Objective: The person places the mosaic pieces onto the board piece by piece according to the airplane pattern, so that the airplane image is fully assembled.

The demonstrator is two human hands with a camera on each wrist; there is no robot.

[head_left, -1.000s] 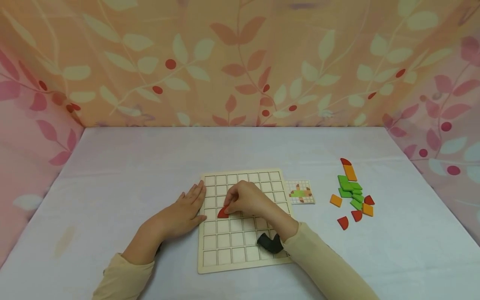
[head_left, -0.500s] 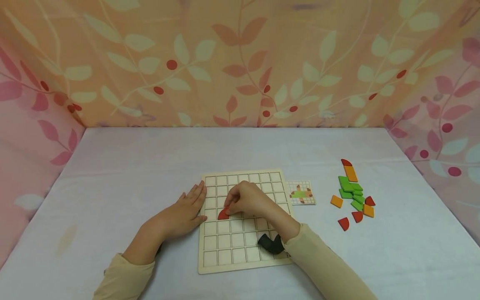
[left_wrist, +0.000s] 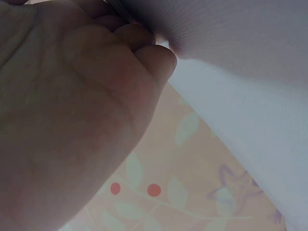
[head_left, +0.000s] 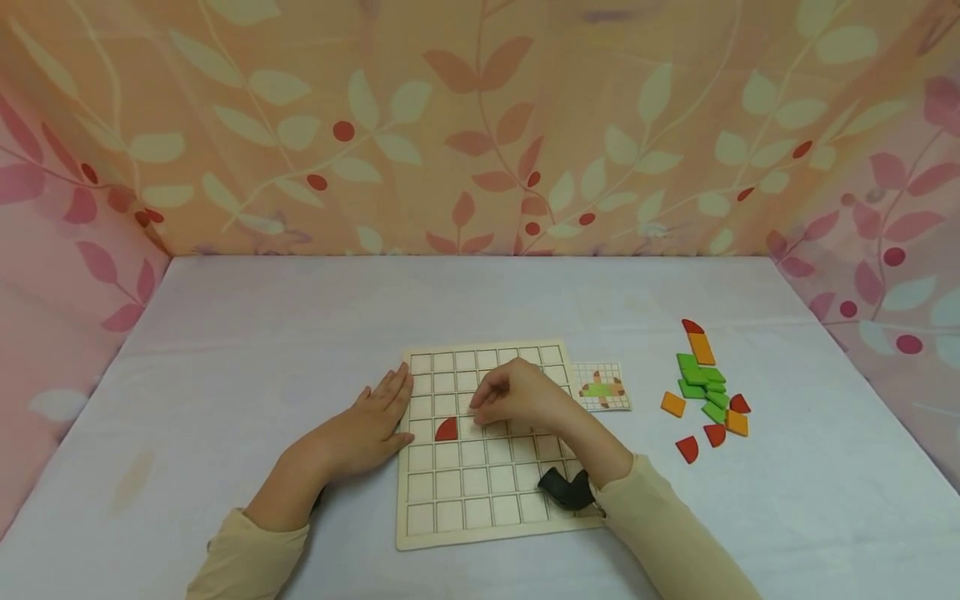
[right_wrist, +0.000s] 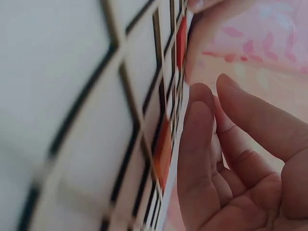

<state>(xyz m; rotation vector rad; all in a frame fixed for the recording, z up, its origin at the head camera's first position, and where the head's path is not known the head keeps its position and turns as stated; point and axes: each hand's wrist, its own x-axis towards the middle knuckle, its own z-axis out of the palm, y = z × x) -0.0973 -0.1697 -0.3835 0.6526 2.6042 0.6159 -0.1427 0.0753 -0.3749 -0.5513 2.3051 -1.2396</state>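
Observation:
A red quarter-round tile [head_left: 447, 429] lies in a square of the pale wooden grid board [head_left: 450, 481], toward its left side. Just right of that tile my right hand [head_left: 521, 396] hovers over the board, thumb and fingertips apart with nothing between them. In the right wrist view the right hand [right_wrist: 240, 163] is beside the grid, where the red tile [right_wrist: 181, 42] and an orange tile [right_wrist: 163, 156] sit; the head view hides the orange one. My left hand [head_left: 367, 425] lies with straight fingers at the board's left edge. The left wrist view shows the left hand [left_wrist: 86, 91] from its palm side.
A pattern card [head_left: 602, 387] lies against the board's right edge. Farther right are loose green tiles [head_left: 701, 375], orange tiles [head_left: 672, 404] and red tiles [head_left: 687, 449], some overlapping. A black wrist device [head_left: 566, 490] hangs under the right sleeve. Patterned cloth [head_left: 480, 125] walls the white table.
My right hand has let go of the red quarter-round tile and drawn back to the right, leaving the tile in its square. The left hand stays in place.

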